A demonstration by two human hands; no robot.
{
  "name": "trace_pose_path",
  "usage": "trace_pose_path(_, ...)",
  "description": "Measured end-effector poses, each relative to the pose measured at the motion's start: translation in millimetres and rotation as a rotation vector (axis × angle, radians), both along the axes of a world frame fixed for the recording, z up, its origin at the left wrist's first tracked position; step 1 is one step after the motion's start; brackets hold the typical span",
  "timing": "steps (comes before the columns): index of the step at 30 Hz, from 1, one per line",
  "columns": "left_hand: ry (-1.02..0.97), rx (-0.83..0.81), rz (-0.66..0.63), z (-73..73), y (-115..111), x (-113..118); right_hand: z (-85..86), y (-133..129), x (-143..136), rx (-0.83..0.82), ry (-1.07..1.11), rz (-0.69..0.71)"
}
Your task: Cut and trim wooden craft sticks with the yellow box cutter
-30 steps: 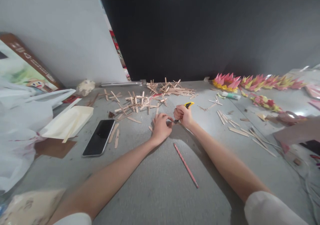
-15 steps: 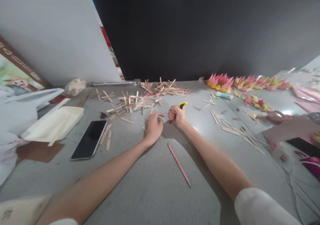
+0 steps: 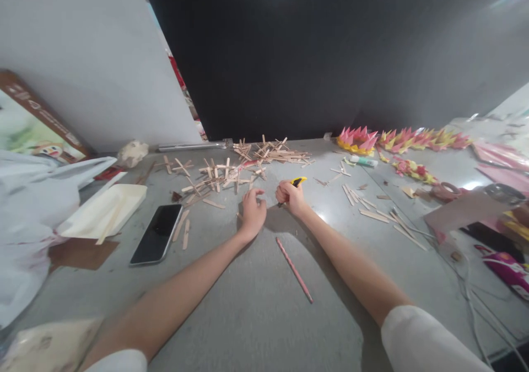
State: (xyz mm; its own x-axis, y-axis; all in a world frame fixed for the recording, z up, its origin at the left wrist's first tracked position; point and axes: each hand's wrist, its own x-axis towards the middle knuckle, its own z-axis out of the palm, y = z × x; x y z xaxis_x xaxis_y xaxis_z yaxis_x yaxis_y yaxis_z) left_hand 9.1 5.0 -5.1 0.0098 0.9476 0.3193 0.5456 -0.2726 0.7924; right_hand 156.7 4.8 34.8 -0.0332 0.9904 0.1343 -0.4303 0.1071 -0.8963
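Note:
My right hand (image 3: 290,195) is closed in a fist around a yellow and black utility knife (image 3: 299,181). The knife's yellow end sticks up above the fist, and its dark tip points down at the table. Just to the left, my left hand (image 3: 253,209) rests on the table with curled fingers, pressing on a wooden craft stick (image 3: 239,216); only a short end of it shows beside the hand. Between my forearms lies a pink patterned pencil (image 3: 294,269). Behind my hands is a heap of crossed craft sticks (image 3: 217,174).
To the left are a phone (image 3: 157,234), a white tray (image 3: 134,198) and a plastic bag (image 3: 37,195). Loose sticks (image 3: 374,216), a glue stick (image 3: 363,161), pink and yellow paper crowns (image 3: 357,140), tape (image 3: 447,190) and cables (image 3: 469,300) lie right. A black panel (image 3: 289,58) stands behind.
The camera view has shifted slightly. My right fist and the knife have tilted a little, the yellow end leaning lower. My left hand stays in nearly the same place.

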Motion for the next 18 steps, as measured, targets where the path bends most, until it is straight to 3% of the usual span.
trace_pose_path(4, -0.098, -0.036, 0.080, -6.4, 3, -3, 6.5, -3, 3, 0.058, -0.082, -0.015)
trace_pose_path(9, -0.228, -0.034, 0.209, -18.1, 7, -9, 2.0, -2, 19, 0.157, -0.175, -0.255)
trace_pose_path(12, -0.257, -0.056, 0.190, -22.0, 8, -9, -12.8, -11, 35, 0.161, -0.264, -0.431)
trace_pose_path(18, -0.284, -0.013, 0.080, -25.2, 7, -6, -37.3, -31, 45, 0.165, -0.445, -0.519)
